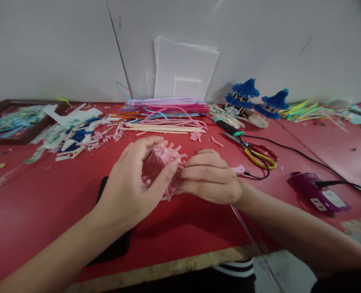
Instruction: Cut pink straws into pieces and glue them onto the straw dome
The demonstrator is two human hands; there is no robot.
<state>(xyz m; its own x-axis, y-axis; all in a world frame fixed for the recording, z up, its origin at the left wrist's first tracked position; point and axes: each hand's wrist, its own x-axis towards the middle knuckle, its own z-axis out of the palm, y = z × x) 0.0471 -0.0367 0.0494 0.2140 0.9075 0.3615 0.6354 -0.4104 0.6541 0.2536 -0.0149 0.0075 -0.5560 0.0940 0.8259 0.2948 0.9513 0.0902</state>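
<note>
A small pink cone-shaped piece made of fuzzy strips [162,160], with strip ends sticking out around it, is held between both hands above the red table [186,228]. My left hand [137,175] curves round its left side, the thumb pressed on the front. At its right edge, my right hand [209,177] has its fingers bent together against the piece; the fingertips are partly hidden. The underside of the pink piece is mostly out of sight.
Behind lie coloured pipe cleaners [168,110] and wooden sticks [165,128]. Scraps [76,138] and a framed tray [24,134] are left. Blue roofed models [244,93], pliers [261,156], a corded tool [229,128] and a purple power strip [324,195] are right. A black phone [116,246] lies near my left wrist.
</note>
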